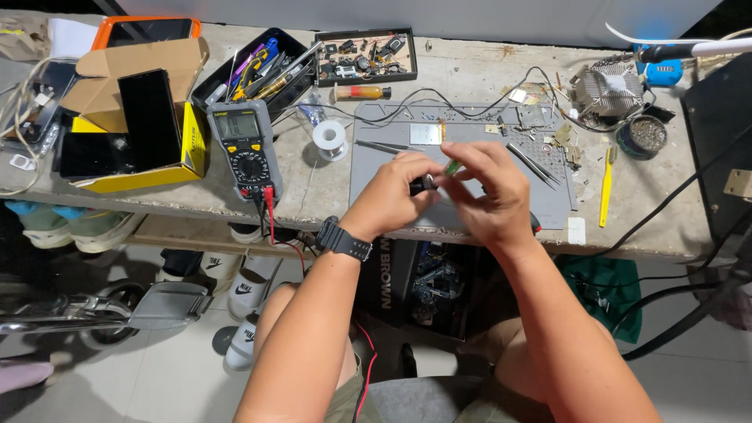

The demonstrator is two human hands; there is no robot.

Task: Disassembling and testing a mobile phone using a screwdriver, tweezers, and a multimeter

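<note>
Both my hands meet over the grey work mat (376,168) on the bench. My left hand (390,196), with a black watch on its wrist, pinches a small dark part (424,185) between thumb and fingers. My right hand (486,188) is closed around a thin tool with a green handle (452,166), its tip at that part. What the part is stays hidden by my fingers. A pair of tweezers (384,146) lies on the mat just beyond my left hand, and another pair of tweezers (531,163) lies to the right.
A grey-and-black multimeter (244,147) with red and black leads sits left of the mat. Beside it are a solder spool (330,139), a yellow cardboard box (133,117), a black tool tray (258,70) and a parts tray (365,56). A heatsink fan (609,88) and a tin (642,135) stand right.
</note>
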